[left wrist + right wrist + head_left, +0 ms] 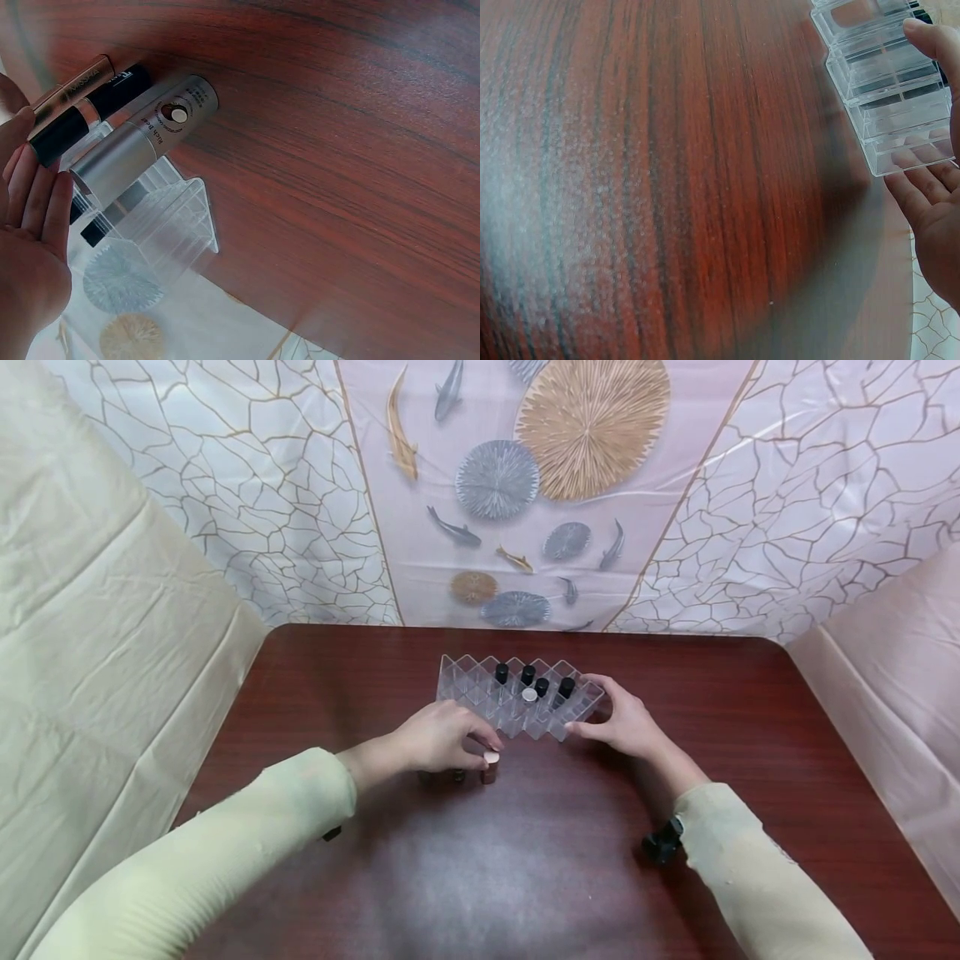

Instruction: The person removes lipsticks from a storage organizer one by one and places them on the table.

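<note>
My left hand (442, 739) pinches the upper end of a copper-coloured lipstick tube (490, 770) that stands upright on the table, left of and nearer than a clear lipstick organizer (447, 681). Beside it stand a black lipstick tube (90, 116) with a copper band and a thicker silver tube (150, 135) with printed lettering; in the head view the left hand mostly covers these two. The right hand (621, 720) holds the organizer's right end, thumb at the front and fingers behind. Several black-capped tubes (501, 673) and one white-topped tube (529, 694) sit in the organizer's diamond compartments.
The dark red wooden table (480, 877) runs up to a patterned cloth backdrop (495, 593). Pale cloth walls (90, 610) stand on both sides. A black wrist-worn device (663, 842) hangs by the right sleeve.
</note>
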Demonstrator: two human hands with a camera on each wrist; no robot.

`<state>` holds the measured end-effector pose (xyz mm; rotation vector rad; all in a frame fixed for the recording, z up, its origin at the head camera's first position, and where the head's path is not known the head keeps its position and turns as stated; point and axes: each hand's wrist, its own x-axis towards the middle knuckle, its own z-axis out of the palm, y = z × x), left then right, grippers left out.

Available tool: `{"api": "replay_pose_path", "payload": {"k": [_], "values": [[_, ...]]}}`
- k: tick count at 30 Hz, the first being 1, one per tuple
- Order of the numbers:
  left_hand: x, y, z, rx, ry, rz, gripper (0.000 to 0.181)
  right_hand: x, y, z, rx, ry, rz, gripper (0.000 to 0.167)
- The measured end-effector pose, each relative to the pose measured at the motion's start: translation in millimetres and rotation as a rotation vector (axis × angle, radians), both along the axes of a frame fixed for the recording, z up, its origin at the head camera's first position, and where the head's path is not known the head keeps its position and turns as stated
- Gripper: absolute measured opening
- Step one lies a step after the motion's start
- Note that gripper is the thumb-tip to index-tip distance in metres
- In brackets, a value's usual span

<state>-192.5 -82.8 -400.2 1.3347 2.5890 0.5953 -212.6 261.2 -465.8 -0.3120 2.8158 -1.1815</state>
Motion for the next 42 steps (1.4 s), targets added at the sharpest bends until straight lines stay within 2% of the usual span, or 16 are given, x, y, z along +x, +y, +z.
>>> {"api": "replay_pose_path", "payload": {"k": [9,14,19,32,35,42], "values": [[-0.3,0.1,-1.1,-0.007,0.026,-0.013,0.029,1.7,-0.7,1.7,-0.012,0.005,0.000,0.087],[-1.3,-1.4,1.8,-0.017,0.030,0.001,0.032,2.9,-1.0,3.1,-0.028,0.008,0.006,0.087],[-6.6,-3.0,7.1,-0.012,0.023,0.016,0.036,2.6,-0.9,2.8,-0.026,0.005,0.003,0.086],[-26.3,-2.5,35.0,0.024,0.032,0.043,0.043,1.7,0.6,2.0,-0.015,-0.014,0.001,0.088],[-34.0,-1.9,38.8,0.034,0.051,0.047,0.045,0.9,0.3,1.0,-0.017,-0.014,0.002,0.088],[-51.5,0.4,44.3,0.024,0.049,0.102,0.046,0.4,-1.6,1.6,-0.027,-0.006,0.015,0.087]]}}
